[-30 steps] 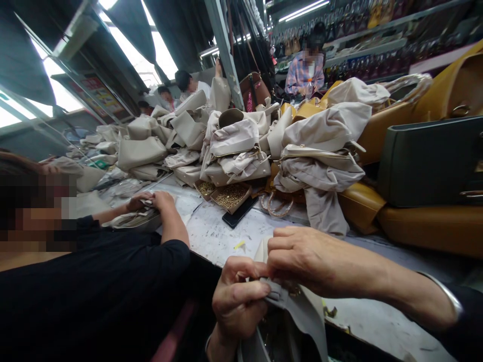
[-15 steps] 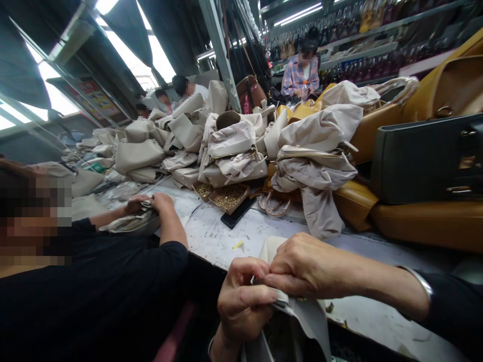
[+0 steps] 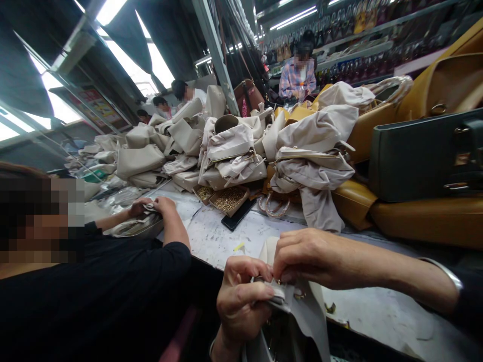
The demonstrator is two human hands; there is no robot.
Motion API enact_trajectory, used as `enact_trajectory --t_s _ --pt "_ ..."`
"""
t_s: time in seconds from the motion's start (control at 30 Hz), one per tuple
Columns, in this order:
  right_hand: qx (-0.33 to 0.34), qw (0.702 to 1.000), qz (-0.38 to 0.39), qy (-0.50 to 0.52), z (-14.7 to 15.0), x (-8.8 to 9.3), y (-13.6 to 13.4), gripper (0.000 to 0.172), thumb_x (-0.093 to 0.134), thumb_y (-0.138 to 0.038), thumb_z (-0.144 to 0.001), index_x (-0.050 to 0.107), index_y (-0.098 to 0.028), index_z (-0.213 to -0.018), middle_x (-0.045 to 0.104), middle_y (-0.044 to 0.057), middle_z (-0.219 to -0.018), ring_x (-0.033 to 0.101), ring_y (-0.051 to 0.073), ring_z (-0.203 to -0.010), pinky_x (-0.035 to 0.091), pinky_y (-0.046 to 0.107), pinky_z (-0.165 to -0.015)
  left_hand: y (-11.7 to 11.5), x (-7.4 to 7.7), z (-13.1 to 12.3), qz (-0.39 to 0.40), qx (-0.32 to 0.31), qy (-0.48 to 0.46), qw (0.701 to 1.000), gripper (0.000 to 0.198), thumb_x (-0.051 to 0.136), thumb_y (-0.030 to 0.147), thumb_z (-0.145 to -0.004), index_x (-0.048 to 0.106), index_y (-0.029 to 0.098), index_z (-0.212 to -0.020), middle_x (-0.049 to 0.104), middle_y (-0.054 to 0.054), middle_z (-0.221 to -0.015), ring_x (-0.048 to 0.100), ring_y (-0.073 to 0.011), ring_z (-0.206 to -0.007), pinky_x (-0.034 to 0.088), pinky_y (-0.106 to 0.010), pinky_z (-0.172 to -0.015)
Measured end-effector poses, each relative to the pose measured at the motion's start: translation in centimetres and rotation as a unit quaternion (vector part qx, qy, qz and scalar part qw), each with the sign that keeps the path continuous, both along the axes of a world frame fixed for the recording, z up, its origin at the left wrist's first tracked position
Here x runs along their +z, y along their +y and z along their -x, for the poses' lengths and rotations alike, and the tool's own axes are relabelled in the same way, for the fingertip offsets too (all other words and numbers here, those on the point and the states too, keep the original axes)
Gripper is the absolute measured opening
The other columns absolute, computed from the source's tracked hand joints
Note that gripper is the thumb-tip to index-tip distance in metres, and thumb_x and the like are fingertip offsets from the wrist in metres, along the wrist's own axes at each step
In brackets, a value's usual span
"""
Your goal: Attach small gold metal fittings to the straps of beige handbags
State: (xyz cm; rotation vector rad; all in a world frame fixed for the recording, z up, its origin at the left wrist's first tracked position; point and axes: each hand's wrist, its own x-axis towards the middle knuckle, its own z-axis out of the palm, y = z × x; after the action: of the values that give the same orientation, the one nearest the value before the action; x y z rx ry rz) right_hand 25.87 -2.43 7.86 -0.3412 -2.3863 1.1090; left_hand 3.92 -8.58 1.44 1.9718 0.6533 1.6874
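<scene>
A cream handbag [image 3: 313, 319] is at the table's front edge, its dark inside partly showing. My left hand [image 3: 243, 296] is closed on the bag's upper edge, thumb on top and fingers folded round it. My right hand [image 3: 302, 256] has its fingers pinched at the same edge, just beside the left fingertips, near a small gold metal fitting. Another gold ring-like fitting [image 3: 300, 294] shows on the bag below the right hand. Whether the right fingertips hold a separate small part is hidden.
Small boxes of gold metal pieces [image 3: 229, 199] and a black phone [image 3: 238, 215] lie ahead. Behind them are piled cream bags [image 3: 234, 141]. Mustard bags [image 3: 426, 221] and a dark green bag [image 3: 422, 158] stand right. A co-worker [image 3: 94, 296] handles a bag at left.
My right hand has shifted slightly, its fingers now bent more downward, and gold fittings on the bag's edge have come into view. My left hand keeps its hold.
</scene>
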Motion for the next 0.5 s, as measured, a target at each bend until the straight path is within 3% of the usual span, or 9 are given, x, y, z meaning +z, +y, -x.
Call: enact_trajectory --t_s 0.13,0.33,0.5 --pt "0.010 1.000 -0.012 0.020 0.17 -0.44 0.00 0.021 0.053 -0.025 -0.107 0.071 -0.015 -0.100 0.069 0.007 -0.090 0.060 0.016 -0.088 0.045 0.026 -0.080 -0.03 -0.11 0.05 0.002 -0.012 0.003 1.000 0.017 0.081 0.010 -0.084 0.069 0.018 -0.094 0.049 0.000 -0.100 0.069 -0.0140 -0.086 0.064 -0.026 -0.073" --pt "0.039 0.997 -0.059 -0.036 -0.06 0.02 0.13 0.020 0.051 -0.025 -0.107 0.068 -0.016 -0.102 0.062 0.006 -0.090 0.053 0.017 -0.088 0.044 0.027 -0.079 0.01 -0.07 0.11 0.003 -0.023 0.019 1.000 0.018 0.080 0.009 -0.084 0.069 0.018 -0.096 0.049 -0.001 -0.102 0.069 -0.0144 -0.089 0.063 -0.026 -0.074" --pt "0.045 0.997 -0.034 -0.048 0.42 -0.13 0.35 0.021 0.049 -0.027 -0.107 0.064 -0.017 -0.097 0.058 0.003 -0.086 0.051 0.016 -0.086 0.042 0.026 -0.078 0.18 -0.21 -0.16 0.004 -0.028 0.016 0.999 0.023 0.080 0.004 -0.082 0.071 0.019 -0.098 0.050 -0.001 -0.102 0.067 -0.0147 -0.092 0.061 -0.025 -0.076"
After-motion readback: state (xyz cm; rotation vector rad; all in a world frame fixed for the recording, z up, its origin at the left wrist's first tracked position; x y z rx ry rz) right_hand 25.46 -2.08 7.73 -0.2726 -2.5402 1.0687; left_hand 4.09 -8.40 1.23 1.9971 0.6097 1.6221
